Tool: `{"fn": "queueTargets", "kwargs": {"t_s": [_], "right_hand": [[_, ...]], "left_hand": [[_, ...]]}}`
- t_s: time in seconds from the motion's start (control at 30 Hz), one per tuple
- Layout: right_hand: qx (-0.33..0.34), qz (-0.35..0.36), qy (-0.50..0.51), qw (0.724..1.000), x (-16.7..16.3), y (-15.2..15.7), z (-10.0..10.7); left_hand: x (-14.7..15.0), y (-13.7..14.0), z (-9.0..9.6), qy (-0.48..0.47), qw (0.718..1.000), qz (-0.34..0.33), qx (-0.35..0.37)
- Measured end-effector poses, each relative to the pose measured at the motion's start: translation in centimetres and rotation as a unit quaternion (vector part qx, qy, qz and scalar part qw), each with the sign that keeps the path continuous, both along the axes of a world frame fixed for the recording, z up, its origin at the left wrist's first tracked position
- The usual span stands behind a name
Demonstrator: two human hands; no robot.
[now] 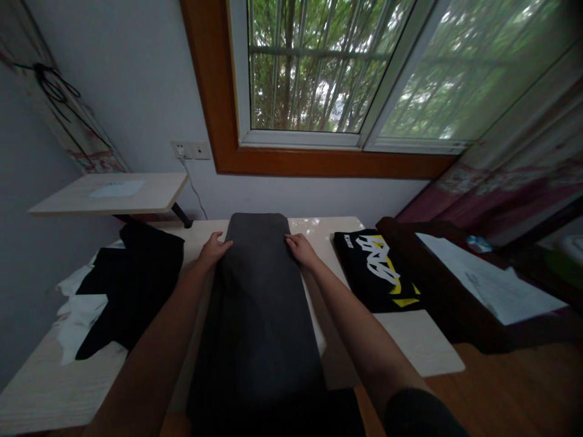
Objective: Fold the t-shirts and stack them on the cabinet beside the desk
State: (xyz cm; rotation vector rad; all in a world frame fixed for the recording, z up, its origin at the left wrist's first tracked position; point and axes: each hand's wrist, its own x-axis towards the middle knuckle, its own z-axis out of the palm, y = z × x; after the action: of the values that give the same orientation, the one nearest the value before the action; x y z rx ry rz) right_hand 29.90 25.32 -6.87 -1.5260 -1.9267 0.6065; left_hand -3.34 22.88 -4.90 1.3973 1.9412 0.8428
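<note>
A long dark grey garment (264, 303) lies lengthwise over the table, folded into a strip; its near end hangs down dark toward my body, and its exact kind I cannot make out. My left hand (214, 250) pinches its left edge near the far end, thumb on top. On the opposite edge, at about the same height, my right hand (300, 249) grips the cloth between thumb and fingers. Both arms reach straight forward. To the right of my right arm sits a folded black garment (376, 267) with white and yellow print.
Black and white clothes (132, 279) are heaped on the left of the table (43, 391), below a small raised shelf (109, 193) with a paper on it. A wall socket (190, 150) holds a plugged-in cable. At right stands dark furniture bearing a pale sheet (487, 279).
</note>
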Motion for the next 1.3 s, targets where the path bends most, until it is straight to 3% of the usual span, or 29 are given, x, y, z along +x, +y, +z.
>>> {"fn": "queueTargets", "kwargs": {"t_s": [0.23, 0.33, 0.53, 0.77, 1.03, 1.3], "right_hand": [[-0.01, 0.04, 0.072, 0.997, 1.7, -6.0, -0.2], [-0.007, 0.066, 0.099, 0.993, 2.1, -9.7, 0.1], [-0.009, 0.065, 0.102, 0.993, 2.5, -14.1, 0.6], [0.025, 0.021, 0.089, 0.995, 2.4, -13.5, -0.1], [0.044, -0.018, 0.084, 0.995, 2.8, -9.5, -1.2], [0.003, -0.033, 0.126, 0.991, 3.1, -7.1, -1.3]], "left_hand": [[-0.8, -4.9, -0.2, -0.022, 0.999, -0.044, -0.017], [-0.7, -6.6, -0.6, -0.052, 0.998, -0.028, -0.007], [-0.4, -7.2, -1.1, -0.018, 0.999, -0.026, 0.014], [-0.4, -5.8, -1.5, -0.028, 0.999, -0.03, 0.019], [0.8, -2.4, -1.5, 0.031, 0.998, -0.024, 0.049], [1.2, -1.1, -1.5, 0.045, 0.997, 0.011, 0.055]]}}
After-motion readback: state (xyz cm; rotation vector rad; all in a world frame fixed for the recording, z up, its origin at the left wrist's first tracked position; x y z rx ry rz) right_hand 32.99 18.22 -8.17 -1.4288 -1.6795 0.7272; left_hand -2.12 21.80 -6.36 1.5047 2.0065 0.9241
